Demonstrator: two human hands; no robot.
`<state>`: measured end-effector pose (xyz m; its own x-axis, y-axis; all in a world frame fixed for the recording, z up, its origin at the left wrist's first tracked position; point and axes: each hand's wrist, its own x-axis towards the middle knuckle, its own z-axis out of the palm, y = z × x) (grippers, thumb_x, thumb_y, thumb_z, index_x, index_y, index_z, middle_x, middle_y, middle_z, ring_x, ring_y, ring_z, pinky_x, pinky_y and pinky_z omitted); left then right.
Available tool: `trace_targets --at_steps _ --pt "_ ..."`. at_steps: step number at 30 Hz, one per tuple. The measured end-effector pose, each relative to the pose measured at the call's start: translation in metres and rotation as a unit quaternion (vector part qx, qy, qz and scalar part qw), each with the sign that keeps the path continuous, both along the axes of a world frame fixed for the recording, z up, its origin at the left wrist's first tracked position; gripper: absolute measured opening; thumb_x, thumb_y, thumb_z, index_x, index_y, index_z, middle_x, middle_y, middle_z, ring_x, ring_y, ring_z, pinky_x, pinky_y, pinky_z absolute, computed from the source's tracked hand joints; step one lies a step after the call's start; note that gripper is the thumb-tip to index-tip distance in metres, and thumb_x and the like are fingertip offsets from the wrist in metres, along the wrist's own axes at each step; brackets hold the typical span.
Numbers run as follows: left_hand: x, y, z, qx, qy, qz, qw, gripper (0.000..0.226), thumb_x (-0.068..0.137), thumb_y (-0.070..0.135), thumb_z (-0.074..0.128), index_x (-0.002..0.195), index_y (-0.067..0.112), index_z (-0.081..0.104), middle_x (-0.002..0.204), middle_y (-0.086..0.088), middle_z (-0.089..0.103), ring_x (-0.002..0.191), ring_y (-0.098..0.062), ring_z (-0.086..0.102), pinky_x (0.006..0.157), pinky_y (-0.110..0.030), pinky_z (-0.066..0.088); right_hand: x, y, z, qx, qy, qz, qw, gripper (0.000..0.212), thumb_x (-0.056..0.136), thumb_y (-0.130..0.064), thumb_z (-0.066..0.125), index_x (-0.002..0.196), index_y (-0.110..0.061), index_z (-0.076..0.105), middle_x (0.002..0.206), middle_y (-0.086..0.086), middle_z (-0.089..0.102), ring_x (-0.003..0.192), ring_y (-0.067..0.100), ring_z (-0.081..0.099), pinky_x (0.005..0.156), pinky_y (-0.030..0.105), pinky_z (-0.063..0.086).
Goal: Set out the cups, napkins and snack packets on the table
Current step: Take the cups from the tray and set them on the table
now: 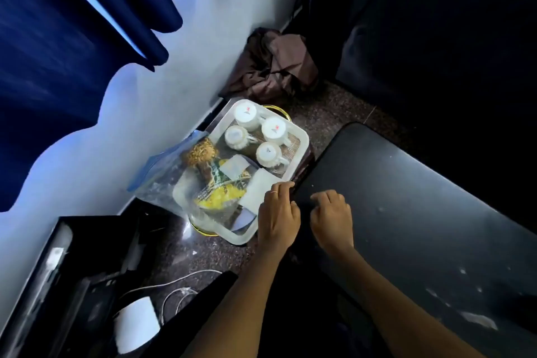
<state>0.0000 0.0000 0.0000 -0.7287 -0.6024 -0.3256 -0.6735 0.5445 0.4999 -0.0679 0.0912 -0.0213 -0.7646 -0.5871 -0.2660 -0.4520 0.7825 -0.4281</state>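
On the white tray [302,139], left of the dark table [421,212], stand four white cups [271,129], all upside down and grouped at the tray's far end, close together. Nearer on the same tray lie white folded napkins [257,187], one flat by the tray's near-right rim, another smaller piece just behind it. Snack packets [218,192] lie inside a clear zip bag [162,180] with a blue seal strip; the bag lies across the tray's left half and overhangs its left rim. Contents visible through the plastic: a yellow packet, a green-patterned packet, a bundle of tan fried strands. Packet count cannot be told.

Tray sits over a gold-rimmed support [203,231]; only arcs of that rim show at the near and far ends. The tray's right rim lies just beside the table's rounded corner.

Left hand [277,212]: fingers curled, fingertips at the tray's near-right rim beside the flat napkin; whether it actually grips the rim cannot be told. Right hand [331,216]: fingers loosely bent, holding nothing, over the table's near-left corner.

Table surface beyond the right hand shows dark top with pale scuffs. Behind the tray, a crumpled brown cloth [273,67] lies on the speckled floor against the wall. Left of the tray, a pale wall and a blue curtain [58,52].
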Motion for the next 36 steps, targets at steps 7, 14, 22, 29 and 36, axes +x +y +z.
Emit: trace_targets --at_steps 7,14,22,29,36 --pt "-0.014 -0.043 -0.048 0.007 0.06 0.121 0.991 0.044 0.088 0.014 0.052 0.131 0.015 0.045 0.137 -0.008 0.047 0.121 -0.028 0.047 0.091 -0.04 0.045 -0.003 -0.063 -0.045 -0.128 -0.125 -0.136 0.975 0.026 0.09 -0.008 0.045 0.113 -0.01 0.057 0.115 0.006 0.054 0.097 0.022 0.057 0.077 0.031 0.044" --pt "-0.043 -0.085 -0.067 0.008 0.132 0.197 0.971 0.055 0.085 0.002 0.051 0.138 0.008 0.04 0.145 -0.012 0.042 0.131 -0.028 0.04 0.1 -0.03 0.031 -0.029 -0.119 -0.066 -0.174 -0.197 -0.238 0.935 0.041 0.087 -0.008 0.046 0.127 -0.01 0.051 0.127 0.011 0.051 0.113 0.025 0.052 0.092 0.026 0.036" --pt "-0.063 -0.102 -0.083 0.178 0.064 0.262 0.946 0.056 0.089 0.008 0.044 0.144 0.006 0.032 0.144 -0.017 0.044 0.131 -0.032 0.041 0.106 -0.041 0.036 -0.033 -0.133 -0.08 -0.188 -0.257 -0.216 0.923 0.015 0.085 -0.011 0.051 0.074 -0.001 0.054 0.078 0.008 0.061 0.072 0.018 0.049 0.062 0.031 0.034" --pt "-0.062 -0.09 -0.069 0.189 0.086 0.289 0.935 0.045 0.088 0.013 0.046 0.133 0.009 0.047 0.129 -0.014 0.058 0.118 -0.031 0.052 0.1 -0.045 0.043 -0.034 -0.121 -0.068 -0.222 -0.337 -0.267 0.875 0.012 0.08 -0.007 0.048 0.07 -0.013 0.052 0.074 -0.002 0.055 0.067 0.012 0.047 0.06 0.026 0.038" --pt "-0.056 -0.05 -0.051 0.229 0.218 0.433 0.844 0.005 0.088 0.028 0.049 0.086 0.031 0.052 0.11 -0.008 0.062 0.106 -0.027 0.059 0.095 -0.052 0.048 -0.03 -0.084 -0.051 -0.304 -0.339 -0.287 0.843 0.041 0.087 -0.01 0.045 0.124 -0.021 0.058 0.141 0.005 0.041 0.099 -0.02 0.05 0.09 0.013 0.045"
